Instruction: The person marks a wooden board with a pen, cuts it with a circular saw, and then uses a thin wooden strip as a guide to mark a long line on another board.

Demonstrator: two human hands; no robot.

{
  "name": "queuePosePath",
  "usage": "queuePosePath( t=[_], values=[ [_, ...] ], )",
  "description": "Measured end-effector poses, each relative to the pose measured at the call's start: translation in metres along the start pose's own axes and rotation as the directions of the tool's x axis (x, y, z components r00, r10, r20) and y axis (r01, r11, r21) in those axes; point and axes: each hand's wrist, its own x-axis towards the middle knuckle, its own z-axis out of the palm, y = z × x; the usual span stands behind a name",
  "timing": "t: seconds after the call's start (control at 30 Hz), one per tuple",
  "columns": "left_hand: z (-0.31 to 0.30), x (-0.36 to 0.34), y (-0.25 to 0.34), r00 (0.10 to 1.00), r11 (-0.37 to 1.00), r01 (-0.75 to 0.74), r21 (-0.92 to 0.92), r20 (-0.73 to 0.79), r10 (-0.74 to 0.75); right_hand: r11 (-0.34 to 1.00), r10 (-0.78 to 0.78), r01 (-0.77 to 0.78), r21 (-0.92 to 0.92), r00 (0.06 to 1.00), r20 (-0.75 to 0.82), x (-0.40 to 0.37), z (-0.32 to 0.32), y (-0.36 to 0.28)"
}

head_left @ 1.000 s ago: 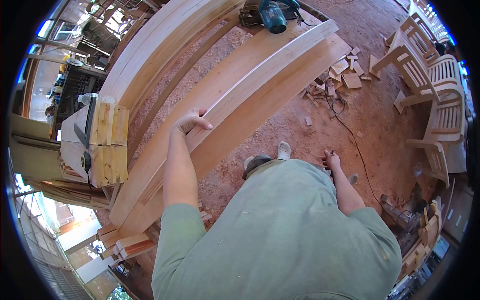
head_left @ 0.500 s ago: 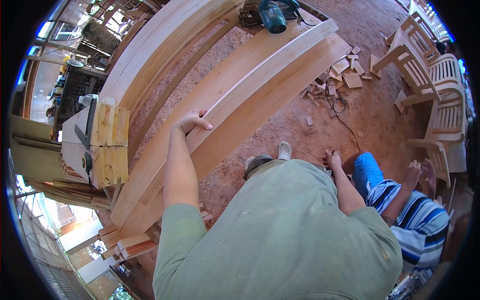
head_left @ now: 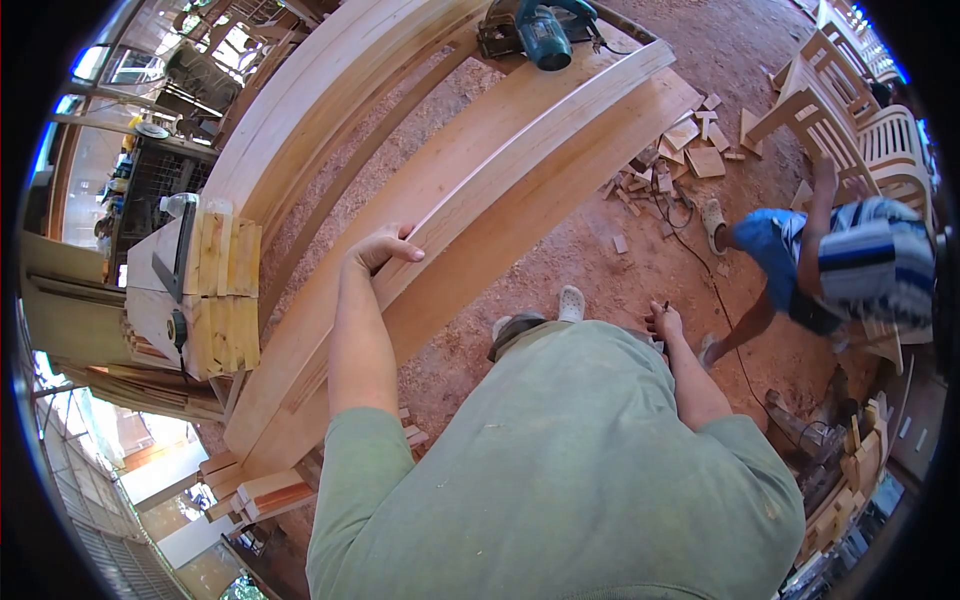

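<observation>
My left hand (head_left: 385, 247) grips the upper edge of a long, pale wooden board (head_left: 540, 135), thumb on the near side and fingers over the top. That board stands on edge along a wider plank (head_left: 590, 165) lying flat beneath it. Down by my right thigh, my right hand (head_left: 664, 322) is closed around a thin dark stick, perhaps a pencil; only its tip shows. A teal circular saw (head_left: 543, 38) rests at the far end of the planks.
Stacked wood blocks (head_left: 225, 290) with a square (head_left: 178, 250) and tape measure (head_left: 177, 328) are at left. Offcuts (head_left: 690, 145) and a power cord (head_left: 715, 270) lie on the dusty floor. At right, a person in a striped shirt (head_left: 870, 260) is beside wooden chairs (head_left: 820, 100).
The person in the striped shirt has moved forward, toward the chairs, uncovering tools and wood at the lower right. My hands and the board stay nearly where they were.
</observation>
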Motion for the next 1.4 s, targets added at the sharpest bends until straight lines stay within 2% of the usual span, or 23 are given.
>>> queuePosePath(
  t=[0.37,0.67,1.4],
  values=[
    [-0.0014,0.0018,-0.0041,0.999,0.998,0.011,-0.063,0.037,-0.009,1.0,0.002,-0.002,0.027,1.0,-0.007,-0.0005,0.0026,-0.0031],
    [-0.0033,0.0018,-0.0037,1.0,1.0,-0.004,-0.019,0.029,0.005,1.0,-0.005,0.005,-0.002,1.0,-0.008,-0.0022,0.0023,-0.0054],
    [-0.0029,0.0022,-0.0049,0.999,0.998,0.015,-0.054,0.031,-0.013,0.999,-0.014,0.013,0.043,1.0,0.002,0.0001,0.0015,-0.0032]
  ],
)
